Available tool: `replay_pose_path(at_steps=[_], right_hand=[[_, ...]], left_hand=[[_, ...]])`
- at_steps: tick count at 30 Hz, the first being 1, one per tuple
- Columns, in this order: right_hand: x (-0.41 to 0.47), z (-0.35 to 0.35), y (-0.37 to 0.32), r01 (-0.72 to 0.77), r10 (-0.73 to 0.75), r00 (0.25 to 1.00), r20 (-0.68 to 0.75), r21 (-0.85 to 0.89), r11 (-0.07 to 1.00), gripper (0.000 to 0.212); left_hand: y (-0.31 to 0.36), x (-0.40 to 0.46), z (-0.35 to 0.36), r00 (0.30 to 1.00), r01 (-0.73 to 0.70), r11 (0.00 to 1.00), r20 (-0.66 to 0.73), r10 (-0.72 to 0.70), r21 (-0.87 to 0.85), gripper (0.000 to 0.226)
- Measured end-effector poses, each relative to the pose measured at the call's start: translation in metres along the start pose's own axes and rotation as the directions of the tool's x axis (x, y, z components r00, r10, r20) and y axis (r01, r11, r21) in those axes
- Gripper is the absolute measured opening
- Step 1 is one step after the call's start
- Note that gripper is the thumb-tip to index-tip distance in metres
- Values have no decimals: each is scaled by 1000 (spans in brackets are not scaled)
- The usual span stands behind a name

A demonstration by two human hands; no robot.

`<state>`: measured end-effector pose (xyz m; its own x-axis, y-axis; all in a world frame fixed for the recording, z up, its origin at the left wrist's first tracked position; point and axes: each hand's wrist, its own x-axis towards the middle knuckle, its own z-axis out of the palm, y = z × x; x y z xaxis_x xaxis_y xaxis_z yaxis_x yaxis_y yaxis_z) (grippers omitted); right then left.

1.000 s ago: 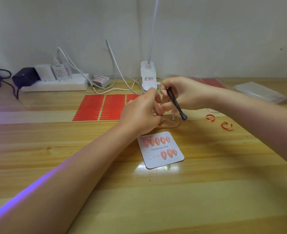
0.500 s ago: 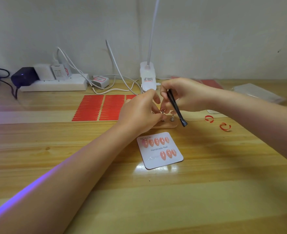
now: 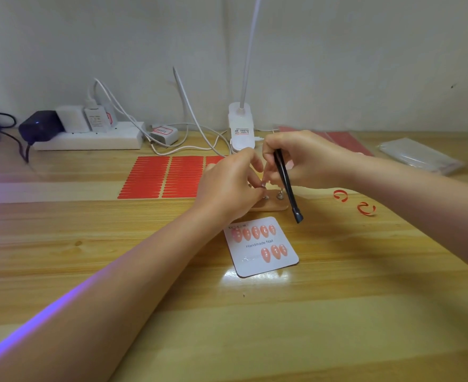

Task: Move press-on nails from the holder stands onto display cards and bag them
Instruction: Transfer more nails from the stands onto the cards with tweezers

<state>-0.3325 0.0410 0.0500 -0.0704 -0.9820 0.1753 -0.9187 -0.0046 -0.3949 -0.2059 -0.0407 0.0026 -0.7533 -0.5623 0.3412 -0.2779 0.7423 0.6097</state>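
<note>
While I watched through the head camera, both hands met over a small wooden holder stand (image 3: 271,205) on the wooden table (image 3: 337,312). My left hand (image 3: 231,186) had its fingers curled, tips pinching at a small metal post on the stand; whatever sat between them was too small and too covered to make out. My right hand (image 3: 304,161) curled round a thin black tool (image 3: 286,186), which slanted down past the stand with its tip clear of the table. Its fingertips pressed in against the left hand's, so the contact point was hidden. The stand's left part lay behind the left hand; two metal posts showed at its right.

Just in front of the stand lay a white display card (image 3: 263,268) bearing eight pink press-on nails (image 3: 255,232), five above, three below.

Behind the hands, red adhesive strips (image 3: 166,176) were partly covered. A clear bag stack (image 3: 417,155) sat far right, blurred.
</note>
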Motion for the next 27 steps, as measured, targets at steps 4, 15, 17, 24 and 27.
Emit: replay_pose_path(at_steps=[4, 15, 17, 24, 27], right_hand=[[3, 1, 2, -9, 9, 1000, -24, -27, 1000, 35], [7, 4, 7, 23, -25, 999, 22, 59, 998, 38], [8, 5, 8, 17, -18, 1000, 11, 75, 997, 38], [9, 9, 7, -8, 8, 1000, -3, 68, 998, 38], [9, 11, 9, -30, 31, 1000, -6, 43, 999, 37]], left_hand=[[0, -1, 1, 1000, -15, 1000, -12, 15, -1, 31], [-1, -1, 0, 1000, 12, 997, 7, -12, -73, 32], [-1, 0, 0, 1000, 11, 997, 6, -10, -75, 33], [-2, 2, 2, 1000, 24, 997, 14, -22, -79, 37], [-3, 3, 3, 999, 33, 996, 12, -32, -80, 40]])
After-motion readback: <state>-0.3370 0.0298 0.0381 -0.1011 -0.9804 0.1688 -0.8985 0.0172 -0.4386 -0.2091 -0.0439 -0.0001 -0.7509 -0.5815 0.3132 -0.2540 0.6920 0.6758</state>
